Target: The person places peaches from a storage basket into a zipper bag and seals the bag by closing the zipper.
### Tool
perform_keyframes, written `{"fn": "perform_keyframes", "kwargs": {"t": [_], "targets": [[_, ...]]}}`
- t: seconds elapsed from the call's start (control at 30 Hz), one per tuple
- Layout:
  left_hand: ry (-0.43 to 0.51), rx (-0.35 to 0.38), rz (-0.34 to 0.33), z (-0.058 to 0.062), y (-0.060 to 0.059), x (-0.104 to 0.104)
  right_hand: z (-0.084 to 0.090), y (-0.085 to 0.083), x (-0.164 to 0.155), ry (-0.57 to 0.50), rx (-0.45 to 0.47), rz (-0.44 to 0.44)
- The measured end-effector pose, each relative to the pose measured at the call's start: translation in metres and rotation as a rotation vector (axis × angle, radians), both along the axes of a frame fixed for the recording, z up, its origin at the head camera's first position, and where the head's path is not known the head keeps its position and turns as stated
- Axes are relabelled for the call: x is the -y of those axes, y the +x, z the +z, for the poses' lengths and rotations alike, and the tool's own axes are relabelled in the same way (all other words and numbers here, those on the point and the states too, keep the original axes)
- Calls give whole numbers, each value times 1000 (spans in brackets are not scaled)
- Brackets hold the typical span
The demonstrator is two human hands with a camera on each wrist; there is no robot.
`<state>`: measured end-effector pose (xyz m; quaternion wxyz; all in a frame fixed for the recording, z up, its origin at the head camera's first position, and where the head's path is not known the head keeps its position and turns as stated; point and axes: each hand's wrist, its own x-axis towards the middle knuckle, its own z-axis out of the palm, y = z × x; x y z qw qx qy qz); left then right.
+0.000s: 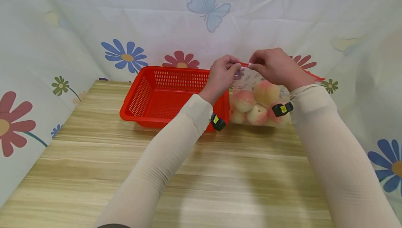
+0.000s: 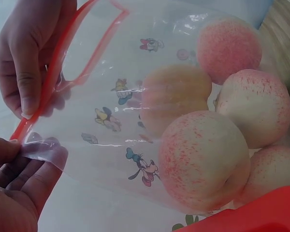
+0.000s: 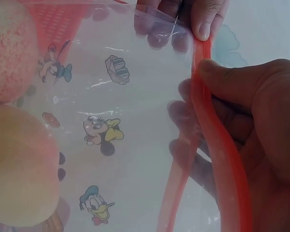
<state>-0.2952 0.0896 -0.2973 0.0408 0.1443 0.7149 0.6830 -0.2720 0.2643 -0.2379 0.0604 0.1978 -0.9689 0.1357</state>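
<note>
Left hand: the left hand (image 1: 221, 75) is curled tight, thumb and fingers (image 2: 24, 166) pinching the clear lip of the zip bag (image 1: 260, 99) at its top corner; nothing loose there

Right hand: the right hand (image 1: 276, 66) is clamped too, thumb and forefinger nipping the red zip strip (image 3: 217, 145) just beside the left hand's pinch

Bag: printed with cartoon figures, stands on the wooden table (image 1: 220, 172) right against the red basket (image 1: 163, 97); top held up

Inside: peaches (image 1: 255, 102) piled at the bottom
</note>
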Motion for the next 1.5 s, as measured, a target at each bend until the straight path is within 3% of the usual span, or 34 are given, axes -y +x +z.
{"fn": "perform_keyframes", "kwargs": {"t": [0.5,1.5], "targets": [[-9,-4,13,-2,1,1,2,6,-8,9,77,-28],[-23,4,45,-5,0,5,-2,10,-26,18,100,-65]]}}
